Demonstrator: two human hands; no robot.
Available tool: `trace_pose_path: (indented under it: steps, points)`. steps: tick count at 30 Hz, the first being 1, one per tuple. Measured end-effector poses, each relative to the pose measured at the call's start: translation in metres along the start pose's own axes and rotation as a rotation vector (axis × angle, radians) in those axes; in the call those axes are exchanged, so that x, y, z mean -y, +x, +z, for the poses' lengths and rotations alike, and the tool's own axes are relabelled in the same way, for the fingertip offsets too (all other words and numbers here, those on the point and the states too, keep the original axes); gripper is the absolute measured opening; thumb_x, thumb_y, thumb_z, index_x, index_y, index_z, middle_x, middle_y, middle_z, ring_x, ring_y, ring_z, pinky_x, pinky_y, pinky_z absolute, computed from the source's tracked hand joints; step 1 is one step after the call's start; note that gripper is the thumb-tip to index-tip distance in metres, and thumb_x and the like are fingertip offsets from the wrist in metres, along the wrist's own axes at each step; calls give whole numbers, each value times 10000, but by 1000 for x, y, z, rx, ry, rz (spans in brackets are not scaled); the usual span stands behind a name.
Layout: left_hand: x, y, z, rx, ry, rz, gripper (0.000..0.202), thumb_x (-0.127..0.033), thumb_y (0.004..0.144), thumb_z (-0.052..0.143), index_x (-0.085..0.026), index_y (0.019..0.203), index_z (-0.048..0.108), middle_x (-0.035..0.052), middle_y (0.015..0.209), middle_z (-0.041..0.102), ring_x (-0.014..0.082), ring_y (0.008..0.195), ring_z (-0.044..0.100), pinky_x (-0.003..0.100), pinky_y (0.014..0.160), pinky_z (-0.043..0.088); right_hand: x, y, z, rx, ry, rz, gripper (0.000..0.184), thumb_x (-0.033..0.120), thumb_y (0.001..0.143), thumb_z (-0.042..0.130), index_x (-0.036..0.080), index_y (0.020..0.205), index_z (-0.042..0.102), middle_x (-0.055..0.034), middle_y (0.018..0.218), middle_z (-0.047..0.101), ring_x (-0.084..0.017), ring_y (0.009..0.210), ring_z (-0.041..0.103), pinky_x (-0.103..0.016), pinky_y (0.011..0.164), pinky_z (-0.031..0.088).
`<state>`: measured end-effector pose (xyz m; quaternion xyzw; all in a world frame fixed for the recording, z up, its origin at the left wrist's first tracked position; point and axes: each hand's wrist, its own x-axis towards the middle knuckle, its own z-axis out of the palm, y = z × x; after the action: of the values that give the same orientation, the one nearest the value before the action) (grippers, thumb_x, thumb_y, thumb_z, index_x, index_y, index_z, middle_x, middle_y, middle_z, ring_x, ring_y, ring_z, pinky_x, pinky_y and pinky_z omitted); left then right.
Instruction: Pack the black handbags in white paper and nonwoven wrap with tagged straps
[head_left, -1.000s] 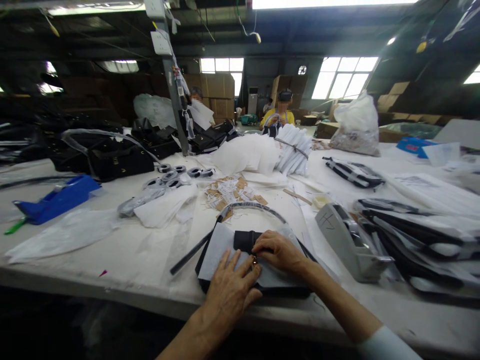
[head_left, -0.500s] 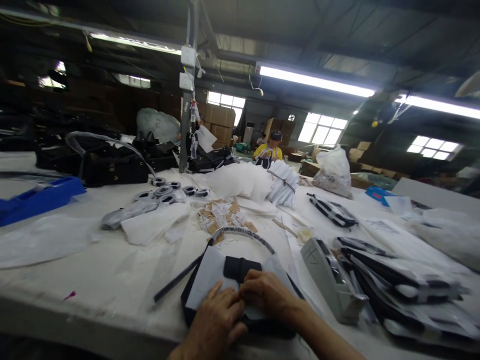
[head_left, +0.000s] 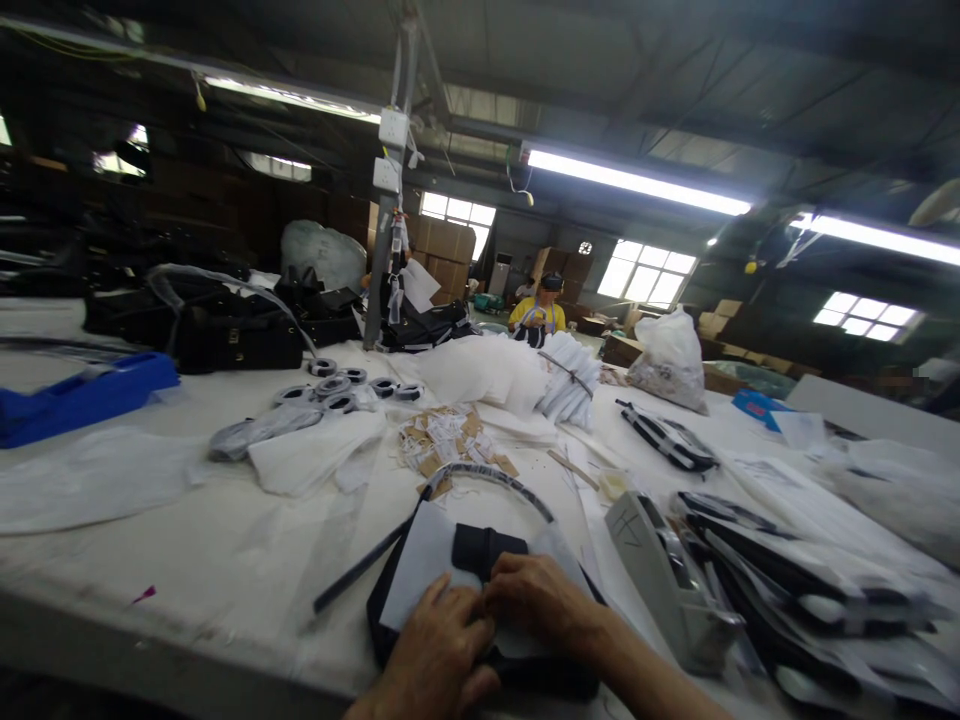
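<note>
A black handbag (head_left: 384, 610) lies on the table in front of me, with a pale grey protective sheet (head_left: 416, 560) over its front. Its plastic-wrapped handle (head_left: 480, 470) arches away from me, and a black closure tab (head_left: 480, 548) crosses the sheet. My left hand (head_left: 442, 645) rests on the sheet's lower part, fingers laid out and the thumb apart. Beside it, my right hand (head_left: 536, 600) has its fingers bent together in a pinch at the tab's lower end. What lies between those fingertips is hidden.
Right of the bag stands a grey tape dispenser (head_left: 660, 580), with wrapped black straps (head_left: 795, 570) beyond it. Small tags (head_left: 450, 440) lie in a heap behind the bag. Tape rolls (head_left: 337, 390) and a blue holder (head_left: 90, 395) sit left. A person in yellow (head_left: 538, 312) works across the table.
The whole view has shifted slightly, with the scene sitting a little further right and lower. Both hands stay on the bag, the right fingers still bent at the tab's end.
</note>
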<state>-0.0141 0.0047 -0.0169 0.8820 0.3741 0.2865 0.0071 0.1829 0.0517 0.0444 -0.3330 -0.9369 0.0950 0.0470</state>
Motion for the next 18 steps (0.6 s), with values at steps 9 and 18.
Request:
trace_pose_path:
  steps: [9,18]
  points:
    - [7,-5,12,-301,128,221,425,-552,914,515,-186,1108,612,5,984,694,147,912,625,330,1048,408,4,2,2,25,-167,5,93,162,885,552,185,825,621,-8,820,643,-131,704,589,-214,569,375]
    - [7,-4,21,-439,204,200,350,-143,997,305,-193,1058,646,11,883,686,113,856,639,279,1031,441,10,4,17,-55,-60,199,114,92,817,577,195,791,617,-17,855,659,-143,749,630,-206,626,438]
